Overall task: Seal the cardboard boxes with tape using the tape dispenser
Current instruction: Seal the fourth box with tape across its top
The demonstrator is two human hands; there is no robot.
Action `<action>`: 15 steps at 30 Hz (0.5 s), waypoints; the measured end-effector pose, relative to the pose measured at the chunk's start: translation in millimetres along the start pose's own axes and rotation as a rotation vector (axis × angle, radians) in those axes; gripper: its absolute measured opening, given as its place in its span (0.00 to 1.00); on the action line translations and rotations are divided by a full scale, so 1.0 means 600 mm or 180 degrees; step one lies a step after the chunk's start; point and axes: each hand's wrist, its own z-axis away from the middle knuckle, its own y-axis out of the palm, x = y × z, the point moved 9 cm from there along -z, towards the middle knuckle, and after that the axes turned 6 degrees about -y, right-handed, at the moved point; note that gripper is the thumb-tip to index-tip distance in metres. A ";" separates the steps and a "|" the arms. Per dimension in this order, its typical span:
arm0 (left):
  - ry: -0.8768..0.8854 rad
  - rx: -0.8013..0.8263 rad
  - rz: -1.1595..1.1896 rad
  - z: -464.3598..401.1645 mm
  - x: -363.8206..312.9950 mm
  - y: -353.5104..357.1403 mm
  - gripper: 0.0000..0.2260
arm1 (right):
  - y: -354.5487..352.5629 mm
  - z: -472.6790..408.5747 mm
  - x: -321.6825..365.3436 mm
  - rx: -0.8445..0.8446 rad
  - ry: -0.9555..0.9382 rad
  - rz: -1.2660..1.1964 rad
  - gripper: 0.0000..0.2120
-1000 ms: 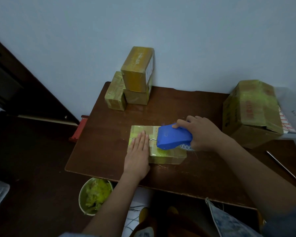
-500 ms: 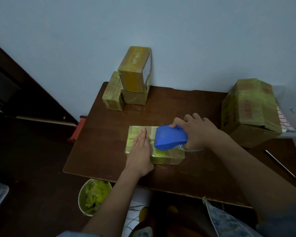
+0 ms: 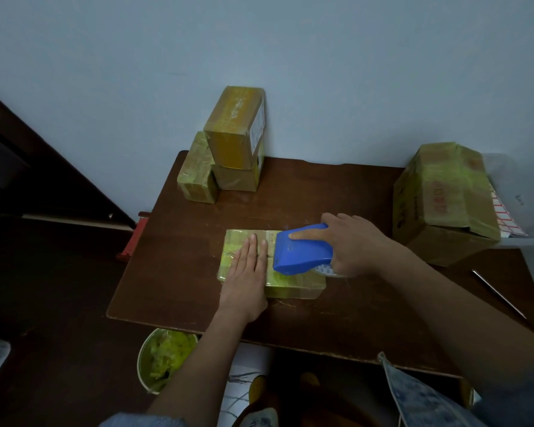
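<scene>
A flat cardboard box [image 3: 293,285] wrapped in yellowish tape lies in the middle of the brown table [image 3: 173,272]. My left hand [image 3: 247,272] presses flat on the box's left half, fingers straight. My right hand [image 3: 355,241] grips the blue tape dispenser [image 3: 302,251], index finger stretched along its top. The dispenser rests on the right half of the box, its front edge close to my left fingers. A bit of the tape roll shows under the dispenser at the right.
Three taped boxes [image 3: 228,149] are stacked at the table's back left against the wall. A larger taped carton [image 3: 444,198] sits at the right. A thin metal rod [image 3: 500,294] lies near the right edge. A bin of tape scraps [image 3: 164,355] stands below the front edge.
My right hand has shifted the dispenser slightly leftward over the box, and its index finger now lies stretched along the top. My left hand stays flat on the box.
</scene>
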 end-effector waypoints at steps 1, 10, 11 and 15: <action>0.0006 -0.0002 -0.0013 -0.001 -0.001 0.000 0.45 | -0.001 0.006 -0.009 0.0006 0.0007 -0.0007 0.36; 0.0108 -0.0042 -0.0051 -0.002 -0.004 0.002 0.47 | 0.013 0.057 -0.074 0.0020 0.0191 0.0146 0.37; 0.0133 -0.0030 -0.0078 -0.002 -0.004 0.002 0.48 | 0.014 0.056 -0.076 -0.0012 0.0177 0.0125 0.37; 0.0133 0.0007 -0.0112 0.000 -0.004 0.005 0.49 | 0.015 0.056 -0.086 -0.0047 0.0149 -0.0091 0.36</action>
